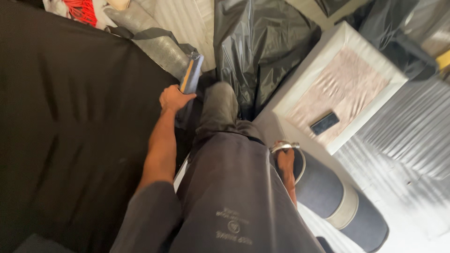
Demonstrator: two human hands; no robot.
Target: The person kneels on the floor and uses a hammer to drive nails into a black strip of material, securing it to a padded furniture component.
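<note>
My left hand [174,99] reaches forward and grips the lower end of a flat blue object with a tan edge [192,71], which stands upright at the edge of a black sheet-covered surface [70,117]. Low at my side, my right hand [285,163] is closed around a metal loop [284,146] on top of a dark grey cylinder with a beige band [337,201]. My grey trousers and one leg fill the middle, hiding part of the right hand.
Black plastic bags [260,42] are heaped ahead. A white low table [300,77] with a pinkish top carries a small dark flat device [324,122]. White striped fabric [412,126] lies right. A grey rolled bundle [157,42] and red cords [82,10] sit at top left.
</note>
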